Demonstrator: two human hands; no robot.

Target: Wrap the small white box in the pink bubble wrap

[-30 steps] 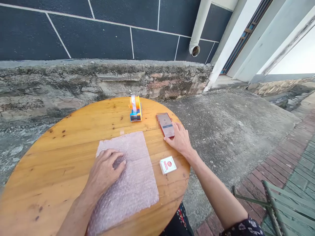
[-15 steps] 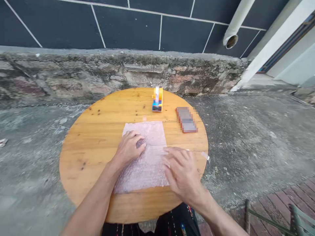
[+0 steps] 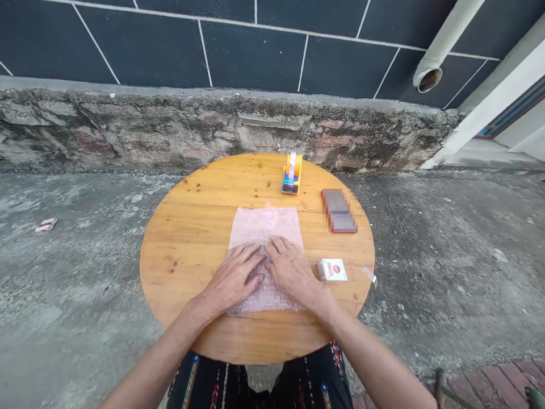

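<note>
A pinkish sheet of bubble wrap [image 3: 266, 221] lies flat on the round wooden table [image 3: 187, 227] in front of me. My left hand [image 3: 236, 275] rests on its left half, palm down with the fingers stretched forward. On the right half lies my right hand [image 3: 292, 270], also palm down with fingers extended, its tips close to those of the left. Just right of my right hand stands a small white box [image 3: 332, 270] with red print. The hands cover the middle of the sheet.
A yellow and blue tape dispenser [image 3: 292, 173] stands at the table's far side. A blurred reddish-brown flat object [image 3: 339, 211] lies at the right. A strip of clear tape [image 3: 369, 276] sticks out over the right edge. Behind the table runs a stone wall base [image 3: 213, 130].
My right hand has moved left from the sheet's right edge onto the sheet, uncovering the white box. My left hand has flattened out. The view has shifted left.
</note>
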